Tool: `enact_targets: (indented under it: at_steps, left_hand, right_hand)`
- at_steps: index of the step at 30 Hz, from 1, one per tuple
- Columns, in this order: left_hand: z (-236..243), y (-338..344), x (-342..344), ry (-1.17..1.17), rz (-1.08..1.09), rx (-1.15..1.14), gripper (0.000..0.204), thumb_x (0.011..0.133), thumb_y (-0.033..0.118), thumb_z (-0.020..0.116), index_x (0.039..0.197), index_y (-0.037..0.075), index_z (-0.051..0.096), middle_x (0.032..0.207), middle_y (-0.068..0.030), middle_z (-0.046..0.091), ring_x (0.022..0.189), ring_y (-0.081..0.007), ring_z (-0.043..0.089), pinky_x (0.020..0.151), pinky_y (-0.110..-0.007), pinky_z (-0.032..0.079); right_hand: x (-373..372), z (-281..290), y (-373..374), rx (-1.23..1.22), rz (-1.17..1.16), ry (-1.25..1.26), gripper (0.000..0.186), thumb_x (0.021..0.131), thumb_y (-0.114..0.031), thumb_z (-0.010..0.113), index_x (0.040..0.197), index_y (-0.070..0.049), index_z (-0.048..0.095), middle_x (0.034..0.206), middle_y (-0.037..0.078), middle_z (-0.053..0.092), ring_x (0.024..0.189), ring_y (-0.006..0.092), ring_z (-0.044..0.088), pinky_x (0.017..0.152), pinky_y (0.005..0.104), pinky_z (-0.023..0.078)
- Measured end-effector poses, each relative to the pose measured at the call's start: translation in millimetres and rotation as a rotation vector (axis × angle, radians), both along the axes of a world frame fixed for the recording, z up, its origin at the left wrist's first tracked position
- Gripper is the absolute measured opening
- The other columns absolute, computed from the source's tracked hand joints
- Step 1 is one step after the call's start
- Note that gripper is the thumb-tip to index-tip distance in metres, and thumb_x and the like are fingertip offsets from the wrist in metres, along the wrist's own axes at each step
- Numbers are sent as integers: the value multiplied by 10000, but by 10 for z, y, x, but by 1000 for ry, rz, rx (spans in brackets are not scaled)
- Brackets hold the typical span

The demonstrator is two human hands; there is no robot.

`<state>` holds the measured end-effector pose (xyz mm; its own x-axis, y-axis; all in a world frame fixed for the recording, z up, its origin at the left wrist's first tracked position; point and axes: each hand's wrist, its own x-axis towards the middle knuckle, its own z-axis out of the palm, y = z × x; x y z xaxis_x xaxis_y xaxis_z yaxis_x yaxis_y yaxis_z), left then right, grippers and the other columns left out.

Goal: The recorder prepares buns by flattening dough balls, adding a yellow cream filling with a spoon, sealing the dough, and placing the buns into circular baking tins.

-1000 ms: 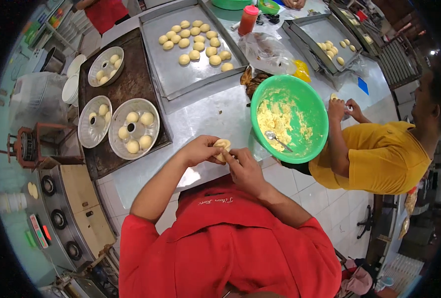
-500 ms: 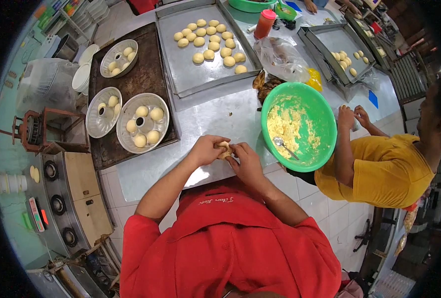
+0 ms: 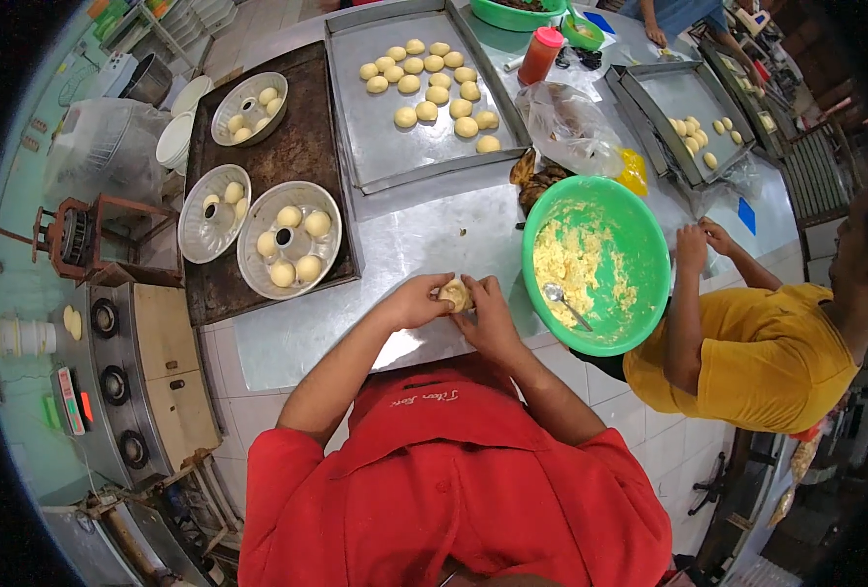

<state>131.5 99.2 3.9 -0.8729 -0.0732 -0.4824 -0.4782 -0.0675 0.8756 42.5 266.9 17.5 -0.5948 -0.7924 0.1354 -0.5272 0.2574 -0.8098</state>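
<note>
Between my two hands, just above the near edge of the metal table (image 3: 409,245), is a small piece of dough (image 3: 455,293). The fingers of my left hand (image 3: 420,301) pinch it from one side. My right hand (image 3: 489,315) holds it from the other, its fingers curled at the rim. Close on the right stands a green bowl (image 3: 653,293) with a crumbly yellow filling (image 3: 566,259) and a spoon (image 3: 569,305) lying in it. To the left, ring-shaped baking tins (image 3: 248,279) hold smooth dough balls (image 3: 309,267).
The tins rest on a dark baking tray (image 3: 282,147). A large metal tray (image 3: 380,157) with several dough balls lies at the back. Past the bowl are a plastic bag (image 3: 571,127), a red-lidded bottle (image 3: 541,57) and another tray (image 3: 683,88). A person in yellow (image 3: 747,352) works at the right.
The dough between my fingers has turned and now shows a rounder face. The whole view has shifted slightly. The co-worker's hands have moved closer together.
</note>
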Motion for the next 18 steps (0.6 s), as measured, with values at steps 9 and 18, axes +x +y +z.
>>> enact_targets:
  at_steps: [9, 18]
  left_hand:
    - [10, 66, 37, 104, 19, -762, 413, 835, 105, 665, 1245, 75, 628, 1021, -158, 556, 881, -321, 613, 811, -383, 497]
    - [205, 211, 232, 146, 321, -846, 400, 817, 42, 640, 1215, 9, 603, 997, -170, 644, 914, -316, 643, 813, -383, 520]
  right_hand:
    - [-9, -83, -120, 13, 59, 50, 335, 747, -33, 746, 1067, -34, 647, 1004, 138, 568, 846, 287, 625, 711, 355, 527]
    - [-20, -182, -308, -10, 77, 19, 167, 750, -26, 697, 911, -26, 653, 893, 140, 604, 813, 328, 621, 703, 405, 510]
